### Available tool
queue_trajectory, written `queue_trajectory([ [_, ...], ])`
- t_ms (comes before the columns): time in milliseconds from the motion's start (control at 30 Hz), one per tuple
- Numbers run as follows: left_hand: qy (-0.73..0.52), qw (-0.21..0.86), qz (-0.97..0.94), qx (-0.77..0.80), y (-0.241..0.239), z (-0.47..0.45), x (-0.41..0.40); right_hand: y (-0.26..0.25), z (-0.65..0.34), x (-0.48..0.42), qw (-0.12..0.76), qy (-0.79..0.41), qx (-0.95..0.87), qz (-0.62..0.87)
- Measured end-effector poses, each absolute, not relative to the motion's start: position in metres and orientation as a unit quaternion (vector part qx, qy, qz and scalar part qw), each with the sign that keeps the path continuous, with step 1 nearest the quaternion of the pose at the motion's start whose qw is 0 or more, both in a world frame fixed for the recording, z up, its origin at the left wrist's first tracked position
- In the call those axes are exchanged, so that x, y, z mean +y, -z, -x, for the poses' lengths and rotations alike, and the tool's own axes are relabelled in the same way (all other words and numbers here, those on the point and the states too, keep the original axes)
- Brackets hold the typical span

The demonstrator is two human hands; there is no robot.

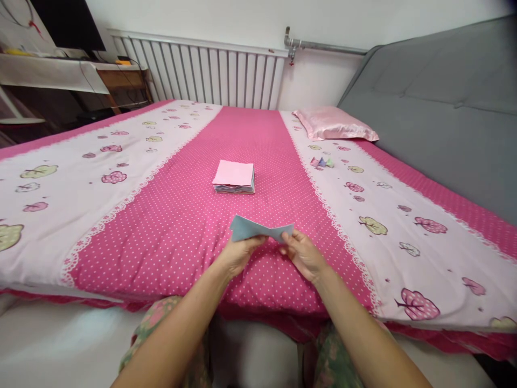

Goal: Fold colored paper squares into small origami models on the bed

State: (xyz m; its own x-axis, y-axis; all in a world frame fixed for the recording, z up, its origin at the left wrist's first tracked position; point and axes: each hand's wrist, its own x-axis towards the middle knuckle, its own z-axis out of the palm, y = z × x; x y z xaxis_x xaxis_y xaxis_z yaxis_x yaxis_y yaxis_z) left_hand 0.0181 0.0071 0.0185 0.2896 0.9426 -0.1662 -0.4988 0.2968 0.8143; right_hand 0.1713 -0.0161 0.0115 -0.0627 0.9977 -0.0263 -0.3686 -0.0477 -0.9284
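Note:
A creased sheet of blue-grey paper [252,228] is held up between my two hands, just above the front of the bed. My left hand [239,255] grips its lower left part, the thumb lying along the bottom edge. At the right end my right hand [302,254] pinches the paper between thumb and fingers. Beyond them on the pink dotted strip lies a stack of square paper [233,175] with a pink sheet on top. Three small folded paper pieces [322,162], pink, blue-purple and green, sit in a row farther right.
The bed [194,215] has a pink and white patterned cover. A pink pillow [334,123] lies at the far right by the grey headboard [440,97]. A radiator [210,73] lines the back wall. On the left, a desk [52,75] carries a monitor [68,24].

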Motion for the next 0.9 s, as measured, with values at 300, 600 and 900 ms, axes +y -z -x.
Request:
queue_trajectory([
  [300, -0.467, 0.766, -0.328, 0.296, -0.028, -0.016, 0.003, -0.007, -0.174, -0.02, 0.606, -0.14, -0.635, 0.459],
  [600, -0.371, 0.807, -0.43, 0.163, -0.029, -0.016, -0.003, -0.004, -0.177, -0.02, 0.532, 0.15, -0.667, 0.5],
  [900, -0.431, 0.812, -0.283, 0.273, -0.023, -0.019, 0.007, -0.005, -0.174, -0.021, 0.499, 0.108, -0.711, 0.483],
])
